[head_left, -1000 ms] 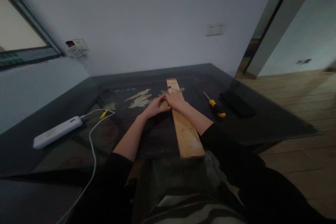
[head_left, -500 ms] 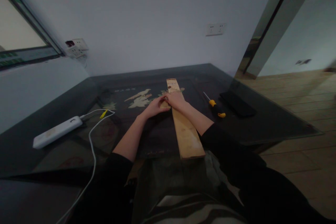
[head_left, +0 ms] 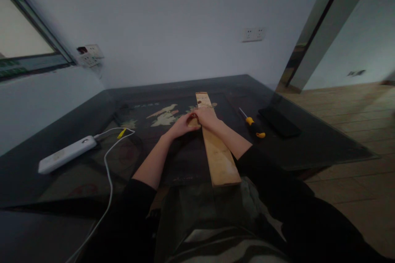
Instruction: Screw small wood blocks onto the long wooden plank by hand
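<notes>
A long, pale wooden board [head_left: 220, 160] lies lengthwise on the dark table, its near end at the table's front edge. My left hand [head_left: 182, 126] is just left of the board, thumb and fingers curled around a small tan wooden piece [head_left: 194, 123] against the board's side. Across the board rests my right hand [head_left: 206, 116], its fingers bent down and meeting my left fingertips. What the right fingertips pinch is hidden. Right of the board lies a screwdriver [head_left: 253, 125] with a yellow and black handle.
Beside the screwdriver is a black flat case-like object [head_left: 279, 122]. On the left, a white power strip [head_left: 68, 154] trails a white cable [head_left: 108, 168] with a yellow tag. The glossy table [head_left: 173, 160] bears a bird-and-flower picture and meets the wall at the back.
Hardly anything differs. Both hands keep their place at the board, with only a very slight shift of the fingers.
</notes>
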The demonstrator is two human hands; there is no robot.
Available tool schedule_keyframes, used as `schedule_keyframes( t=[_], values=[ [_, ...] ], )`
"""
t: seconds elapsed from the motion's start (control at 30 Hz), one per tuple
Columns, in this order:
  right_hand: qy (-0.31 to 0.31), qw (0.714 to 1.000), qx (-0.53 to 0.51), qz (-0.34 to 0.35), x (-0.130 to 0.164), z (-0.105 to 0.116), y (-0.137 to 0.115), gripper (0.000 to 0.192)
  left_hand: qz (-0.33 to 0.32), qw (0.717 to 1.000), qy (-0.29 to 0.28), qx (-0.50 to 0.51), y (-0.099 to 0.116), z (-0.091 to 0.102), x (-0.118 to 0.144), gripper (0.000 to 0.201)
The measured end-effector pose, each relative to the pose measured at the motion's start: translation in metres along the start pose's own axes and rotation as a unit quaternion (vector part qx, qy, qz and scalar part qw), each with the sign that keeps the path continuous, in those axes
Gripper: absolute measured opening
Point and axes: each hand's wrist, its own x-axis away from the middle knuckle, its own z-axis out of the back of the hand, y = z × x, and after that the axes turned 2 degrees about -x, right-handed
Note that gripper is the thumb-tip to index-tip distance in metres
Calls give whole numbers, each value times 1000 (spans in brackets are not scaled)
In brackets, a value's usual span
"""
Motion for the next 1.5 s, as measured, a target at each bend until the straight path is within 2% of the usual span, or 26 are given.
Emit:
schedule_keyframes(
  t=[0.17,0.47,0.67,1.1,1.3,1.5],
  values=[
    [56,998,30,-23,0,-2,1,29,1,1000,0,-11,-2,0,0,78],
    [50,998,17,-17,3,3,-1,27,-2,1000,-3,0,-2,0,-1,79],
    [77,997,21,-15,1,-5,3,24,8,1000,0,-15,-1,1,0,77],
    [71,997,28,-2,0,-9,3,25,12,1000,-7,0,2,0,0,78],
    [68,997,28,6,-1,-11,2,30,2,1000,-7,17,-2,-1,-1,77],
    [73,997,16,-8,1,-8,4,22,8,1000,-8,14,-6,-2,-1,79]
  ],
)
